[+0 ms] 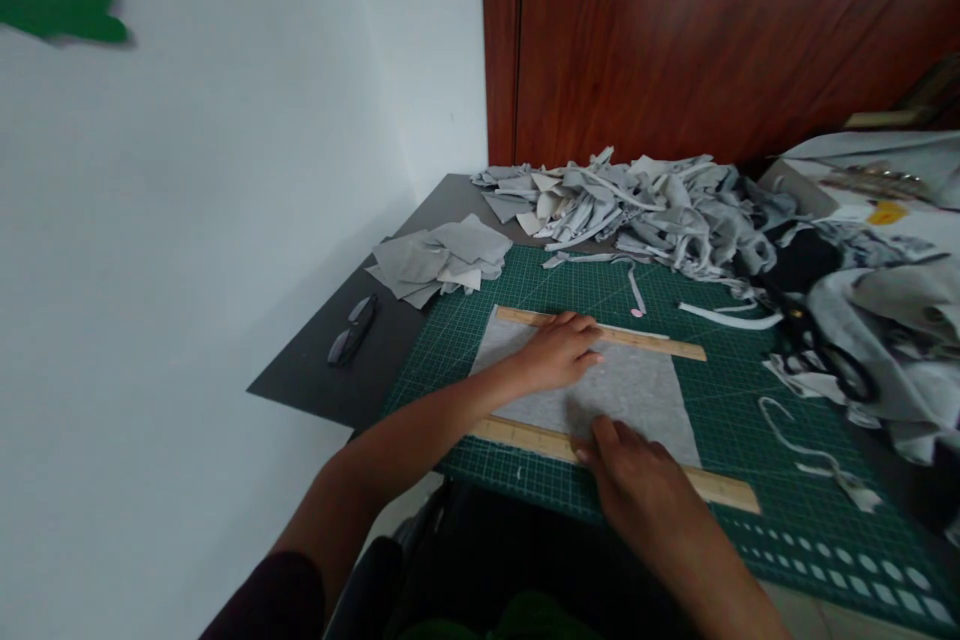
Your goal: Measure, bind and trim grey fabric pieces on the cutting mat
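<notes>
A piece of light grey fabric (630, 400) lies flat on a green cutting mat (450, 360). One wooden ruler (652, 342) runs along its far edge, and a second wooden ruler (724, 490) along its near edge. My left hand (562, 352) rests over the far ruler, fingers stretched across it and thumb apart on the fabric. At the near ruler, my right hand (637, 470) has its fingers bent and closed on the wood; part of its grip is hidden under the hand.
Cut grey fabric pieces (442, 255) are stacked at the back left, near eyeglasses (352, 330). A heap of fabric scraps (645, 205) lies along the back. Black-handled scissors (825, 350) and thin strips (802, 445) are at the right. A white wall (225, 170) borders the left.
</notes>
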`<state>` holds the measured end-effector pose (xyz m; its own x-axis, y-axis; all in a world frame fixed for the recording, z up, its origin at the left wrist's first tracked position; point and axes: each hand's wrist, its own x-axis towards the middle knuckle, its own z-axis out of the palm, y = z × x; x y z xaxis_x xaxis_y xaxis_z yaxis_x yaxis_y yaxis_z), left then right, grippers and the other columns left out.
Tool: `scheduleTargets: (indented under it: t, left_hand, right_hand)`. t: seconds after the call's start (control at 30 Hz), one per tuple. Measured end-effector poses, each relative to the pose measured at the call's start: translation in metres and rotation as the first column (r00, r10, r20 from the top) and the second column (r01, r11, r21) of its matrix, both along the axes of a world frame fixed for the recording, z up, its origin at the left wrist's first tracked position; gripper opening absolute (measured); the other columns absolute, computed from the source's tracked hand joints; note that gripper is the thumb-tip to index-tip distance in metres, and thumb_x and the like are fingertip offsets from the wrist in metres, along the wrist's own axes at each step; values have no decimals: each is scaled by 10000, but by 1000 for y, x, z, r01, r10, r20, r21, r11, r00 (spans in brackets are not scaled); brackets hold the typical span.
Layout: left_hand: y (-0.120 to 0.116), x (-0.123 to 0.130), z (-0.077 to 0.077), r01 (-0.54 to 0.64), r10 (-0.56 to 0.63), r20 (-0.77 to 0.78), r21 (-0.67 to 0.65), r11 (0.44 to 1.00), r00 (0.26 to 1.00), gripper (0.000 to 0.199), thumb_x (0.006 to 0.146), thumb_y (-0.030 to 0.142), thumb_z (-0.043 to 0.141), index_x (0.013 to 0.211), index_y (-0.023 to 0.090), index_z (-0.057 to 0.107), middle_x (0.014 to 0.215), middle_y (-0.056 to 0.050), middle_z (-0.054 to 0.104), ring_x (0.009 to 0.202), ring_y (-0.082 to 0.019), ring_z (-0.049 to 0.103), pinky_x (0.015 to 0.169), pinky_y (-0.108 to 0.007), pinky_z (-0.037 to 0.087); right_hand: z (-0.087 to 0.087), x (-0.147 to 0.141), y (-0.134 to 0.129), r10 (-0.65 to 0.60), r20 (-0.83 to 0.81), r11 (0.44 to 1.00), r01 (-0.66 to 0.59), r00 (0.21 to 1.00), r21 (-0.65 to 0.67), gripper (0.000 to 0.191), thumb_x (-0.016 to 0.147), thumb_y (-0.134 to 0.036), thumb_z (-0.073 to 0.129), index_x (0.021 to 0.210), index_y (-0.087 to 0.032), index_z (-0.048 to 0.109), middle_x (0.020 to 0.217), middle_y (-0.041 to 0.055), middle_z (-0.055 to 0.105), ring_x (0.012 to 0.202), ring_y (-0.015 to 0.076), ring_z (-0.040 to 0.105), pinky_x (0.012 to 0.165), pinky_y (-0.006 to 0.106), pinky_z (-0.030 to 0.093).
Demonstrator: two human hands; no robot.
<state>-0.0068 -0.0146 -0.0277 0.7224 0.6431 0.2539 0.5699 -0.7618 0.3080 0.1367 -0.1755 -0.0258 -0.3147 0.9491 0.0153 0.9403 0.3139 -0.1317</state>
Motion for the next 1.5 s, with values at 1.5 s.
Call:
scheduleTargets:
  t: [1.5]
  left_hand:
    - [30, -39, 24, -419, 428, -176, 87, 904, 886, 201, 1001, 273, 575, 963, 183, 750, 1007, -106, 732, 1022, -255, 674, 868, -347, 485]
  right_hand:
    - [30, -12, 4, -93, 58, 958, 105, 994, -266, 216, 1054, -168, 449, 1164, -151, 633, 1107, 142, 732, 1050, 313, 716, 881, 420, 492]
